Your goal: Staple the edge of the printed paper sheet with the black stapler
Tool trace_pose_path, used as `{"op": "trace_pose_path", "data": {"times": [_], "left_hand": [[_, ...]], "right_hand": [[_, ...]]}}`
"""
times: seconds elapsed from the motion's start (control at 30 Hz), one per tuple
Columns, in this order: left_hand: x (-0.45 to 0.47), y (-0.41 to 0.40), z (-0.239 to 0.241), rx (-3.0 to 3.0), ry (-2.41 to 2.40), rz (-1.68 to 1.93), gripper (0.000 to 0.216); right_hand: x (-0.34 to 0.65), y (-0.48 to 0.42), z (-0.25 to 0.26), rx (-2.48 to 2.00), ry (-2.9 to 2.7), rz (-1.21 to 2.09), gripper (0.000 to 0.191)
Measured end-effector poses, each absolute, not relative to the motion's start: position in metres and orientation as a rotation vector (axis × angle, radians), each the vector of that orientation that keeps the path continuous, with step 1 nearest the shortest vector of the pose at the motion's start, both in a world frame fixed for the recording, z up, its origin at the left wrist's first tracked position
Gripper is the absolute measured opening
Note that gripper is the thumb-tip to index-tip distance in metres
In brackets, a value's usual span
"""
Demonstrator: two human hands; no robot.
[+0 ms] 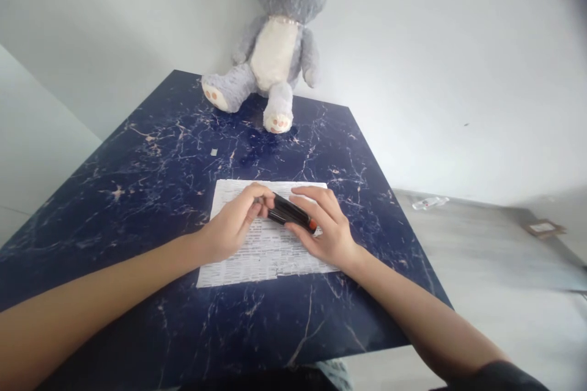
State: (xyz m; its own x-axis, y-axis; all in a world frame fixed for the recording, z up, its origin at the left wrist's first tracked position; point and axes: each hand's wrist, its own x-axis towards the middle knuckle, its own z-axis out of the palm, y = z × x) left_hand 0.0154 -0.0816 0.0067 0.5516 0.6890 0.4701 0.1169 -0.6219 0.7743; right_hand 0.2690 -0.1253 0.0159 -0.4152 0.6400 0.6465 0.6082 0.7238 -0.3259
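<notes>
A black stapler (288,212) with an orange part at its right end is held at a slant above the printed paper (261,256). My left hand (238,220) pinches the stapler's left end between thumb and fingers. Around the other end curves my right hand (328,226), its thumb on the near side and its fingers along the far side; the upper fingers are spread somewhat. The paper lies flat on the table beneath both hands, and a seam or step shows at its lower edge. Dense lines of print cover it, too small to read.
A large grey and white plush toy (275,52) sits at the back of the dark blue marbled table (151,195), against the wall. A small pale scrap (214,152) lies left of centre. On the floor at right are a clear plastic item (430,203) and a brown item (544,228).
</notes>
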Motion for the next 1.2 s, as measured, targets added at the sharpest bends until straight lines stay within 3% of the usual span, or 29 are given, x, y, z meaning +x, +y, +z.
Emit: {"op": "trace_pose_path", "data": {"times": [0.1, 0.23, 0.43, 0.53, 0.67, 0.8, 0.93, 1.03, 1.2], "left_hand": [[0.013, -0.084, -0.002, 2.113, 0.564, 0.879, 0.042], [0.008, -0.09, -0.003, 2.251, 0.399, 0.794, 0.05], [0.011, -0.093, 0.003, 2.284, 0.291, 0.8, 0.037], [0.009, -0.094, 0.001, 2.289, 0.341, 0.86, 0.042], [0.001, -0.088, 0.004, 2.361, 0.624, 1.144, 0.024], [-0.01, -0.054, 0.01, 2.424, 1.281, 1.203, 0.029], [-0.022, -0.009, -0.001, 2.438, 1.679, 1.058, 0.034], [-0.028, 0.007, -0.015, 2.393, 1.686, 0.9, 0.048], [-0.029, 0.005, -0.016, 2.514, 1.611, 0.8, 0.037]], "right_hand": [[0.268, -0.134, 0.022, -0.699, -2.258, -0.25, 0.061], [0.263, -0.141, 0.029, -0.531, -2.461, -0.436, 0.041], [0.263, -0.145, 0.032, -0.413, -2.53, -0.359, 0.029], [0.268, -0.147, 0.035, -0.389, -2.446, -0.264, 0.029], [0.292, -0.13, 0.034, -0.603, -2.214, -0.267, 0.043], [0.344, -0.082, 0.022, -1.176, -2.055, -0.16, 0.025], [0.39, -0.042, 0.001, -1.541, -2.05, -0.077, 0.027], [0.402, -0.03, -0.013, -1.599, -2.057, -0.032, 0.028], [0.404, -0.022, -0.026, -1.594, -2.19, 0.063, 0.048]]}}
